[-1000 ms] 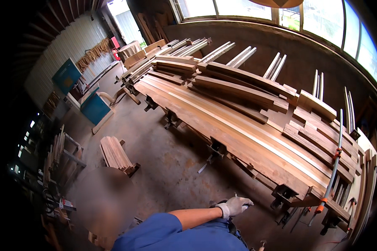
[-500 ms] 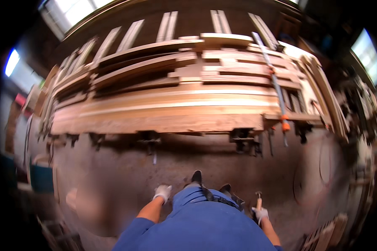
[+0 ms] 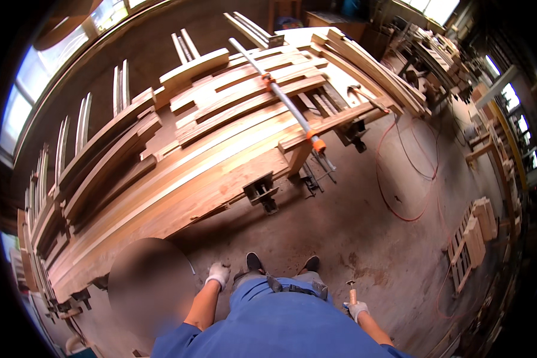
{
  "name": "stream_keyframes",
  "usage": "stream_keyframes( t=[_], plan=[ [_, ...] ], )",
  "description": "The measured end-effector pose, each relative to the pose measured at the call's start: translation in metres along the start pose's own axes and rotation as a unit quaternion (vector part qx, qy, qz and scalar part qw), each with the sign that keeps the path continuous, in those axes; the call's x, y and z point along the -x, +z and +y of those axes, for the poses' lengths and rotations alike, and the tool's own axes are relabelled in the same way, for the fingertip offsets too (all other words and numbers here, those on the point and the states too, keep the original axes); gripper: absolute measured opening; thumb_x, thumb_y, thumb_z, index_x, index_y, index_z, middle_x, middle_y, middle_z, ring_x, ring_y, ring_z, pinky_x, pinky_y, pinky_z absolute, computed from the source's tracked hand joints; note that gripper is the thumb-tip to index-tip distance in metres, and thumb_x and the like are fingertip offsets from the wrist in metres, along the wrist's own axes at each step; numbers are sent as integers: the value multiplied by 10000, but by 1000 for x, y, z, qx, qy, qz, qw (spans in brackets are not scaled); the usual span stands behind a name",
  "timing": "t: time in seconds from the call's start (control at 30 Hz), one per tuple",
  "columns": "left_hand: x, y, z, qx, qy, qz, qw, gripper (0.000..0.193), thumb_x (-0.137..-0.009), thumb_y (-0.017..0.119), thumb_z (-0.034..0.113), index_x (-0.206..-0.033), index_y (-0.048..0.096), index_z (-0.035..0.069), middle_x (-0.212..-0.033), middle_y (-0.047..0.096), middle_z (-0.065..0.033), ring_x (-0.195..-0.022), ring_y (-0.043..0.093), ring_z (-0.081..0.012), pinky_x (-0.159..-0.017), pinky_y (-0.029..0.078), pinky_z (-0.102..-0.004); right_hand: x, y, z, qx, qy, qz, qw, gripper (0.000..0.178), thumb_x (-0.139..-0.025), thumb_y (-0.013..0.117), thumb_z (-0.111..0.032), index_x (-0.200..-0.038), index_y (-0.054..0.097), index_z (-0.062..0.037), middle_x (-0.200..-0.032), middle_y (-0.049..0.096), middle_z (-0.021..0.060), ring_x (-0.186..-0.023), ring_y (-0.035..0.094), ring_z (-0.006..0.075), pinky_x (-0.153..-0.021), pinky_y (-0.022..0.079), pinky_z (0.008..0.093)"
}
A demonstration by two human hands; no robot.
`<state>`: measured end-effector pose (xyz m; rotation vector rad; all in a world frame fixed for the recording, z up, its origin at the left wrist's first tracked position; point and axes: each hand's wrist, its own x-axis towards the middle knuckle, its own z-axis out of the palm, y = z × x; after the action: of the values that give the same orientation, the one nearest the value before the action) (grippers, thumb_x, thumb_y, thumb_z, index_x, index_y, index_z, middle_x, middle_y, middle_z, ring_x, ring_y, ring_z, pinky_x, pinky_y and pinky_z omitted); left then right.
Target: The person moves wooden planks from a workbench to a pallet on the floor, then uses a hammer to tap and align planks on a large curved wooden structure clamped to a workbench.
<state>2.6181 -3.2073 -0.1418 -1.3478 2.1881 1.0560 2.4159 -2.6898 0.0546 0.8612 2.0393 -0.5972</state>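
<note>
My right hand [image 3: 357, 309], in a pale work glove, is closed around the wooden handle of a hammer [image 3: 353, 296]. The hammer's small metal head points forward, over the floor. Low in front of my left side hangs my left hand [image 3: 218, 274], gloved too, its fingers curled in with nothing visible in them. Both hands are apart from the workbench. On it lies a long panel of wood strips [image 3: 179, 185], with notched wooden pieces [image 3: 250, 89] behind. A grey bar clamp with orange ends [image 3: 289, 106] lies across them.
A second hammer [image 3: 373, 99] rests at the bench's right end, near stacked boards [image 3: 370, 65]. Metal clamp brackets [image 3: 261, 192] jut from the front edge. A red hose [image 3: 394, 209] loops over the floor. A slatted wooden rack [image 3: 465, 250] stands at right. A blurred round patch hides part at left.
My view has swung to the right, so the bench now slants and more of the right-hand floor shows. The hammer stays in my right hand.
</note>
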Motion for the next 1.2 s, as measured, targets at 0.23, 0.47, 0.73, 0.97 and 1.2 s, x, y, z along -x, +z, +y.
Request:
stream_keyframes(
  t=[0.23, 0.47, 0.73, 0.97, 1.2],
  plan=[
    [-26, 11, 135, 216, 15, -7, 976, 329, -870, 573, -52, -1130, 767, 3, -887, 758, -131, -759, 711, -181, -706, 579, -339, -84, -52, 38, -89, 15, -47, 995, 191, -923, 807, -198, -926, 694, -44, -678, 631, 60, -538, 614, 189, -488, 517, 379],
    [41, 28, 256, -40, 61, 35, 997, 403, -977, 588, 387, -1056, 760, 32, -1153, 724, -229, -1143, 656, -417, -987, 505, -505, -205, -107, 83, -4, -35, 0, 999, 376, -894, 813, -375, -973, 728, -17, -734, 659, 65, -638, 654, 223, -578, 521, 404],
    [89, -50, 231, -5, 53, 366, 929, 284, -957, 659, 202, -1230, 646, 125, -1259, 667, -181, -1212, 611, -398, -1037, 489, -489, -353, -141, 122, -53, 23, 0, 998, 436, -892, 813, -378, -1113, 744, -8, -818, 697, 84, -681, 666, 207, -587, 517, 377],
    [20, -164, 173, -113, 4, 463, 879, 702, -894, 666, 173, -1533, 420, 17, -1435, 541, -247, -1362, 491, -387, -1186, 372, -460, -248, -138, 12, 162, -140, 65, 975, 312, -938, 768, -286, -1037, 697, 1, -790, 671, 104, -610, 651, 223, -531, 496, 395],
    [11, -179, 166, -149, 143, 444, 872, 407, -834, 783, 149, -1231, 692, 133, -1258, 683, -110, -1217, 588, -342, -1085, 467, -462, -134, -93, -70, 17, -127, -79, 989, 234, -984, 699, -235, -853, 564, -96, -632, 563, 54, -450, 549, 219, -418, 442, 384]
  ],
)
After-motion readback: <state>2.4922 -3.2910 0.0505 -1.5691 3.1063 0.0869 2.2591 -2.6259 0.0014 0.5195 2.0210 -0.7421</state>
